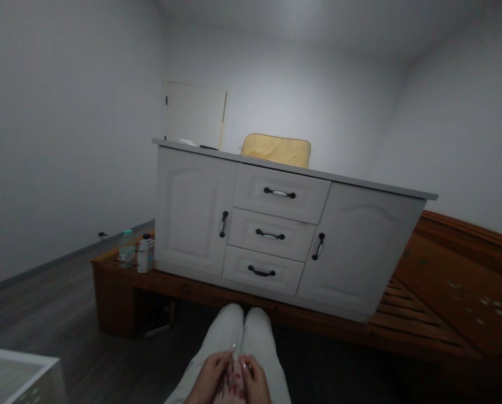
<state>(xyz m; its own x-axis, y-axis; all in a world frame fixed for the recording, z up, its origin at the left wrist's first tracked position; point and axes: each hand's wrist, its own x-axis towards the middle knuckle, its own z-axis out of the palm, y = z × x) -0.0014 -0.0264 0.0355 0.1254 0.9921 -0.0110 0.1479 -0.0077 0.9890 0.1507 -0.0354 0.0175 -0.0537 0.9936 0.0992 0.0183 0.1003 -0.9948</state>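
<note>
Head camera looks forward and down over a pair of knees in pale trousers (245, 331), and both hands meet at the very bottom edge of the picture. Left hand (208, 377) and right hand (254, 380) are drawn together over the lap, fingers curled inward around a small pinkish patterned item (233, 384) that sits between them (it is too blurred and too cut off by the frame to say what it is). Each grip is closed on that item, the left from its left side and the right from its right side, and the fingertips of the two hands nearly touch above it.

Beyond the knees runs a dark wood-look floor (65, 331). Across it stands a low wooden bed frame (440, 280) with bare slats showing on its right part. A white cabinet (192, 213) rests on the frame, with a door at each end and three drawers stacked between them, all fitted with dark handles. On the cabinet's top lies a yellow cushion-like thing (276, 149), and flat white boards (194, 115) lean against the wall behind it. At the left end of the frame, just beside the cabinet, stand a white bottle (142, 253) and a clear bottle with a greenish cap (127, 248). A white-rimmed tabletop corner (19, 365) shows at the lower left.
</note>
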